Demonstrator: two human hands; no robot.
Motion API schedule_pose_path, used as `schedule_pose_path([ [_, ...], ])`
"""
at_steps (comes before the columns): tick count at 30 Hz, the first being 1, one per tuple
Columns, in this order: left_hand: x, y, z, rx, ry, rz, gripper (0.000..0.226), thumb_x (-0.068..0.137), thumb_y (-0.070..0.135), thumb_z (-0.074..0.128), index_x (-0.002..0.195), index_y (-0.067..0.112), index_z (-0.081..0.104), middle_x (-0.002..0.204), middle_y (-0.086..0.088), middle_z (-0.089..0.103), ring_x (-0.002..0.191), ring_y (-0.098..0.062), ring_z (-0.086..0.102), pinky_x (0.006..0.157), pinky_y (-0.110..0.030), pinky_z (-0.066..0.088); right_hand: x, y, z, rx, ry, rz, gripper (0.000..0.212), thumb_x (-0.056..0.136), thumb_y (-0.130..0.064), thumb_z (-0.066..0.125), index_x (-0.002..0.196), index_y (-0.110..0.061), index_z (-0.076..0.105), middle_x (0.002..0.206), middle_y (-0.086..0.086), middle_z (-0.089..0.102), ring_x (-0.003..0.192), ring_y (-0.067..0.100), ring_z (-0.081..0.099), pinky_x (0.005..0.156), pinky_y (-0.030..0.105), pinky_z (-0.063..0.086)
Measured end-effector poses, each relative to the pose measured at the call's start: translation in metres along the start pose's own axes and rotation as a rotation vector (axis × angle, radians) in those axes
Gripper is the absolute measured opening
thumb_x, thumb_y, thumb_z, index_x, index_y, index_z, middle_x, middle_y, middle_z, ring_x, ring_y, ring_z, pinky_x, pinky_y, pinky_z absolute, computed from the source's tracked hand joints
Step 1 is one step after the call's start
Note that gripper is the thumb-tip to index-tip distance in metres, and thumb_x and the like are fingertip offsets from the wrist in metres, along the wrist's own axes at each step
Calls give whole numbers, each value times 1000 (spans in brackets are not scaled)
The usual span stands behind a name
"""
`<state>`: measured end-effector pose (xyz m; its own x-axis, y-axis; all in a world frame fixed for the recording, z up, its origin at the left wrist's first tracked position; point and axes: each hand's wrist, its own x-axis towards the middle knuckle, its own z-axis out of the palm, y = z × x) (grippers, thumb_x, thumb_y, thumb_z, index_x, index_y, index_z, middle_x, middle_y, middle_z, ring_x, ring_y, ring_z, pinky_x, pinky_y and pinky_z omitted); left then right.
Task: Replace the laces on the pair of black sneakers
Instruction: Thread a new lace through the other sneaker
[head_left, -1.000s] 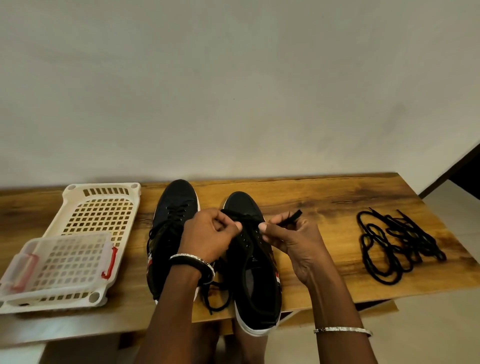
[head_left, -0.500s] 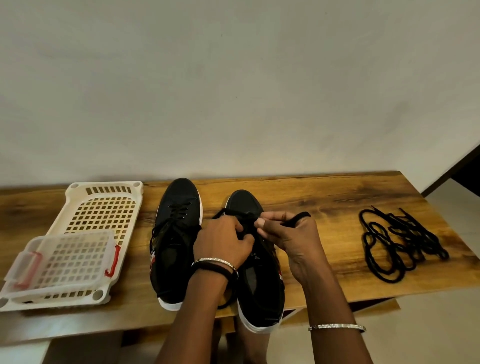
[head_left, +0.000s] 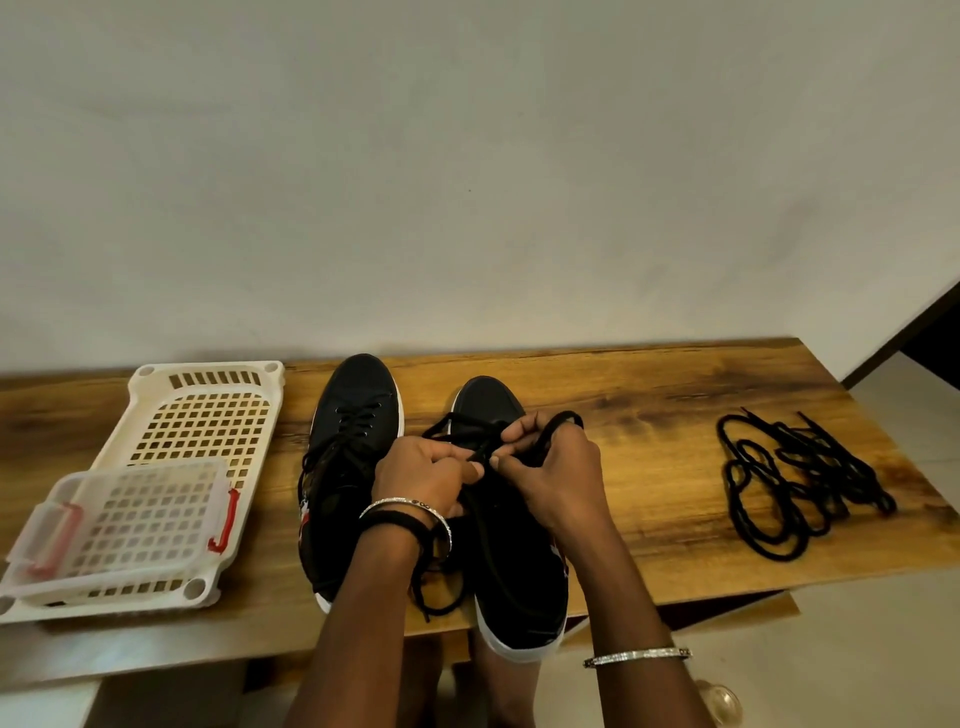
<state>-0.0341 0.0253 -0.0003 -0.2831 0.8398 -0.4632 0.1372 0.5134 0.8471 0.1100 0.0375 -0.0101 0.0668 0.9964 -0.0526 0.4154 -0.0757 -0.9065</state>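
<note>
Two black sneakers stood side by side on the wooden counter, with the toes toward the wall. Both hands were over the right sneaker, whose heel went a little over the front edge of the counter. The grip of the left hand was closed, pinching the black lace of this shoe above the eyelets. The right hand also gripped the same lace, and a loop of it passed over its fingers. The left sneaker was just beside, its own lace in the eyelets. A heap of spare laces lay well apart on the right. On the left was a white basket with a clear box in it.
</note>
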Motion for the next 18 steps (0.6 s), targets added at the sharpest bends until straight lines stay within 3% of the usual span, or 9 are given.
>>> schedule_pose_path([
  [5, -2, 2, -1, -51, -71, -17, 1, 85, 14, 76, 86, 13, 76, 92, -10, 74, 83, -22, 73, 66, -33, 62, 1, 4, 4, -18, 40, -6, 22, 78, -9, 82, 87, -19, 65, 81, -4, 71, 75, 0, 68, 71, 18, 55],
  [7, -1, 5, -2, -167, -121, -71, 19, 96, 21, 64, 93, 4, 73, 91, -16, 73, 81, -24, 72, 62, -30, 61, 1, 5, 5, -16, 51, 1, 22, 77, -9, 84, 87, -19, 66, 80, -5, 71, 75, -1, 68, 72, 17, 54],
  [9, -2, 4, -1, -195, -120, -60, 21, 100, 17, 56, 96, 2, 71, 84, -15, 72, 73, -22, 72, 58, -27, 60, 2, 5, 5, 5, 46, 25, 22, 76, -10, 85, 85, -18, 67, 80, -4, 72, 74, -1, 68, 70, 16, 53],
  [14, 1, -5, 9, 267, 94, 271, 7, 90, 13, 70, 89, 17, 76, 67, 4, 71, 55, -10, 70, 62, -32, 62, 2, 9, 1, 98, 5, 107, 20, 76, -10, 86, 84, -16, 69, 83, 6, 73, 80, 15, 72, 74, 30, 59],
  [18, -1, 3, 9, 438, 103, 344, 12, 92, 19, 64, 80, 20, 66, 63, 1, 70, 50, -9, 68, 66, -33, 61, 2, 11, 1, 140, -34, 120, 17, 79, -8, 83, 88, -15, 70, 86, 3, 74, 84, 14, 72, 81, 34, 60],
])
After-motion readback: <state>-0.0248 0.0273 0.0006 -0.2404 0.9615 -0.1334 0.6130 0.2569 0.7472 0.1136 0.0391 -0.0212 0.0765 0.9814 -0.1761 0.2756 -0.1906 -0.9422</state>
